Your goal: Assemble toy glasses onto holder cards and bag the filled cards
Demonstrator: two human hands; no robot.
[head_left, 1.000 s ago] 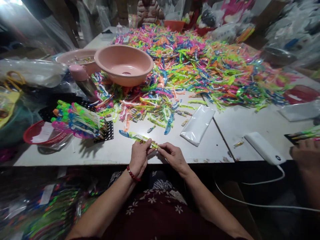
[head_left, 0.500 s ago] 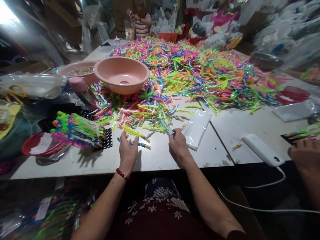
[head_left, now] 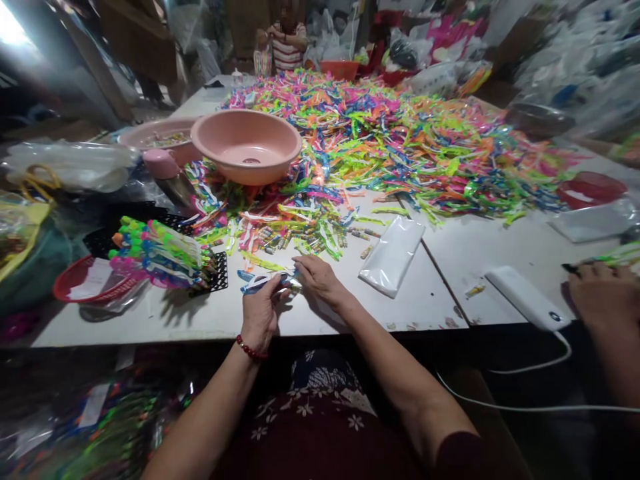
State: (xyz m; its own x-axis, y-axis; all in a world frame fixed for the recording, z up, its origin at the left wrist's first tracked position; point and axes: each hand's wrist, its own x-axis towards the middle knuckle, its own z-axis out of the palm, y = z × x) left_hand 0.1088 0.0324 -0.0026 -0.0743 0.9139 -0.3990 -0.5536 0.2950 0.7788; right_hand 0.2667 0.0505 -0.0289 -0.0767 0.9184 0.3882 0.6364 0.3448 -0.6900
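Left hand [head_left: 260, 313] pinched a blue-and-white plastic piece [head_left: 255, 284] over the near side of the table [head_left: 415, 308], left of the white packet [head_left: 393, 256]. Right hand [head_left: 320, 280] angled in palm-down, couldn't really tell its grip.

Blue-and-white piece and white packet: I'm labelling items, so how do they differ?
The blue-and-white piece is slender; the white packet is broader and larger. The piece is in the grip of the left hand, while the packet lies flat on the table, untouched. Both show white.
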